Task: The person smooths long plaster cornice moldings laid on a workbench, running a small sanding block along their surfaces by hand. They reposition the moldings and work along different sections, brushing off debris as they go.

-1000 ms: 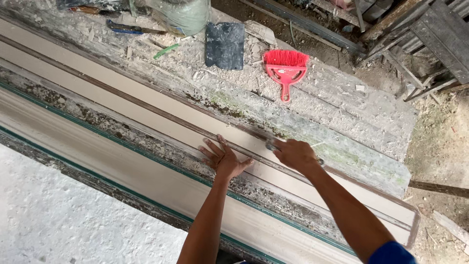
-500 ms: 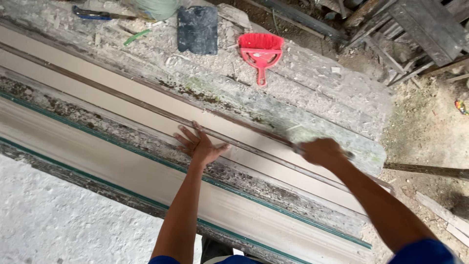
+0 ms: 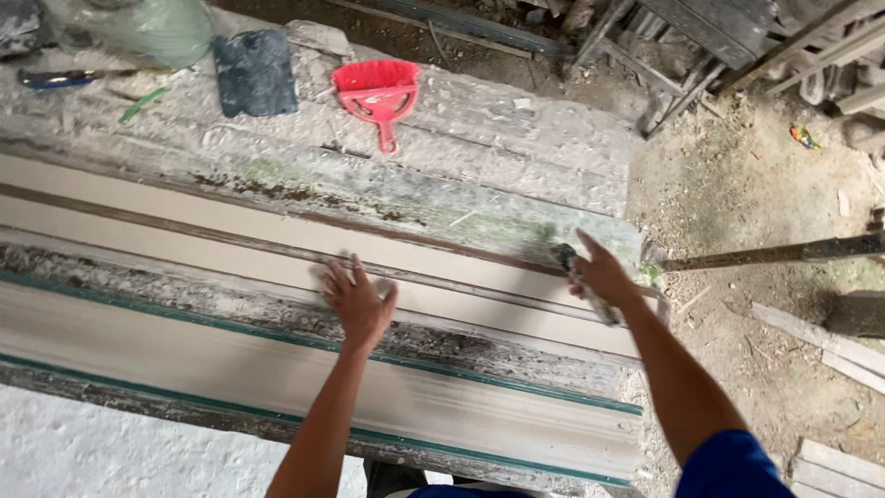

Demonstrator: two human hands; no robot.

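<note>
The left hand [image 3: 358, 300] lies flat, fingers spread, holding nothing, on the long pale plaster moulding strip [image 3: 184, 217] lying along the plaster-crusted workbench [image 3: 516, 120]. The right hand [image 3: 604, 275] grips a plaster-caked hand tool [image 3: 579, 277] at the strip's far end. A tilted tool could gouge the soft surface; uneven left-hand pressure might shift or crack it

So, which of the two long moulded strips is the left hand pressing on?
The upper beige strip with the brown groove; the left hand lies on it, not on the green-edged strip.
</note>
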